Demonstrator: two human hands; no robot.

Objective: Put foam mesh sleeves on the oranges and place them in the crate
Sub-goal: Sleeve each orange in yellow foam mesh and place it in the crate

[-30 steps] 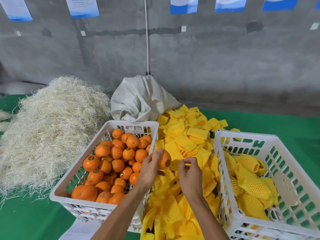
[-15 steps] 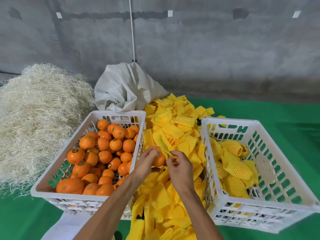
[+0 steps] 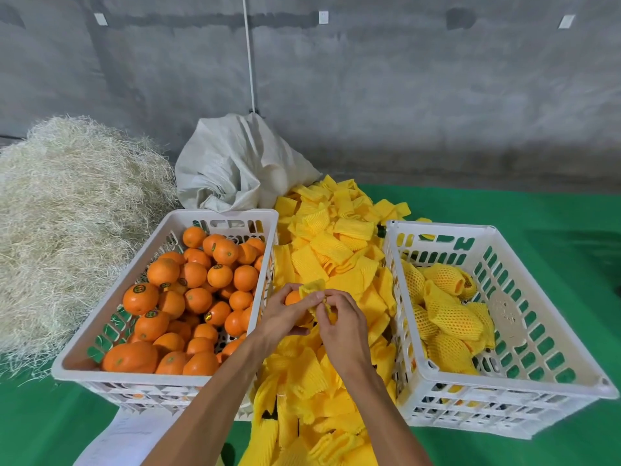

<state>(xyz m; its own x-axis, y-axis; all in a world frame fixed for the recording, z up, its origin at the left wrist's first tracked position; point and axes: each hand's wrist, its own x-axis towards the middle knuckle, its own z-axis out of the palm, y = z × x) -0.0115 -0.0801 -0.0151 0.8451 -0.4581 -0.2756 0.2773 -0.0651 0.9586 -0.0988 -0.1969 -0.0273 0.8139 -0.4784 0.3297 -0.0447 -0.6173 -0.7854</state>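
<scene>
Left hand [image 3: 285,317]: grips orange [image 3: 293,297]. Right hand [image 3: 342,326], touching it: pinches foam mesh sleeve [image 3: 313,288] against fruit's near side; sleeve's long axis not discernible. Right of both: crate [image 3: 433,373], nearer right hand. Beneath: sleeve pile [image 3: 336,257], green cover [image 3: 537,210]. Beyond: concrete wall [image 3: 403,95].

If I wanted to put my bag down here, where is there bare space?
Bare green cloth lies right of and behind the right crate, and at the near left corner, before the left crate. Between the crates it is crowded: sleeve pile and both hands.
</scene>
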